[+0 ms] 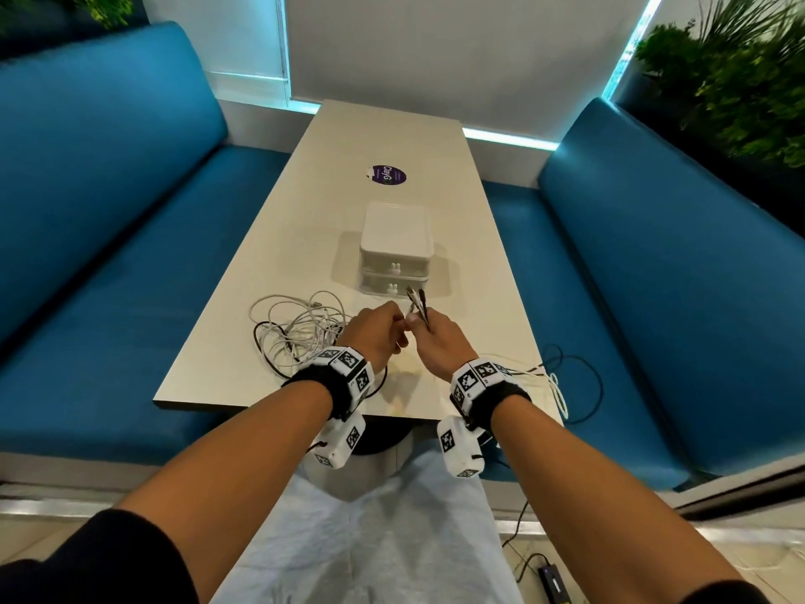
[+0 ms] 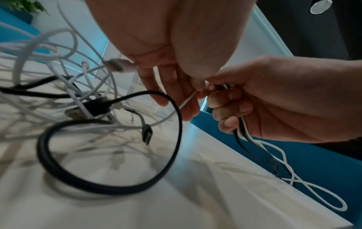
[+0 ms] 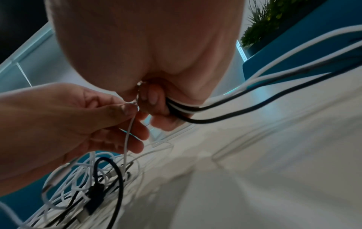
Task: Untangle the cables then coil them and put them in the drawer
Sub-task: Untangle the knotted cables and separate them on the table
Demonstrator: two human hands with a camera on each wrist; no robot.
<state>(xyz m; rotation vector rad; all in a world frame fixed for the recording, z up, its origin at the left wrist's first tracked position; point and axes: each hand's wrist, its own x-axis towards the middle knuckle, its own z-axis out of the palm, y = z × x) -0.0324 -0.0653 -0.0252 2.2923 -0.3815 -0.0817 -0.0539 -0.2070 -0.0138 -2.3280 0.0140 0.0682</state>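
Note:
A tangle of white and black cables (image 1: 300, 331) lies on the beige table (image 1: 392, 137) left of my hands. My right hand (image 1: 429, 337) grips a bunch of black and white cables (image 3: 188, 106), plug ends (image 1: 416, 298) sticking up, the rest trailing over the table's right edge (image 1: 562, 385). My left hand (image 1: 379, 331) pinches a thin white cable (image 2: 188, 99) between thumb and finger, right beside the right hand; that cable runs down into the tangle (image 2: 82, 96). A small white two-drawer box (image 1: 395, 255) stands just beyond the hands, both drawers closed.
Blue padded benches (image 1: 109, 202) flank the table on both sides. A purple round sticker (image 1: 387, 175) sits farther up the table. Plants (image 1: 740, 80) stand at the right. A black cable and a power adapter (image 1: 553, 584) lie on the floor.

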